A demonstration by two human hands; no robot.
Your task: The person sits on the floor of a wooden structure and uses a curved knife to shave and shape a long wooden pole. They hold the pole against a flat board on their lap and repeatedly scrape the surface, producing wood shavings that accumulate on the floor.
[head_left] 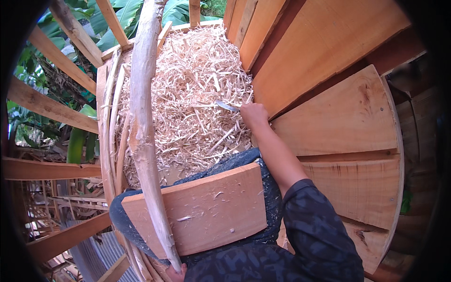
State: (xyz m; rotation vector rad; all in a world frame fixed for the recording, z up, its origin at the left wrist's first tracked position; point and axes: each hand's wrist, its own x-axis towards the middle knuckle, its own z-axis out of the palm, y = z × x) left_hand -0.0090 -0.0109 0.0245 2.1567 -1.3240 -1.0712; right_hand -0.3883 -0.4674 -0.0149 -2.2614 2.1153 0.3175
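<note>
My right hand (254, 115) is closed around a knife, out over the shavings beside the plank wall. Its curved, silvery blade (228, 106) points left from the fist; the handle is hidden. At the lower edge my left hand (176, 272), only partly in view, grips the near end of a long peeled wooden pole (143, 94). The pole slants up and away across my lap, past the shavings. Under it a flat wooden board (202, 209) rests on my thighs, with a few loose shavings on top.
A thick heap of pale wood shavings (197, 89) covers the floor ahead. Plank walls (329, 61) close off the right side. Long thin wooden strips (110, 127) lie along the left edge, beside open slats (56, 105) with green leaves beyond. Corrugated sheet (94, 254) shows at lower left.
</note>
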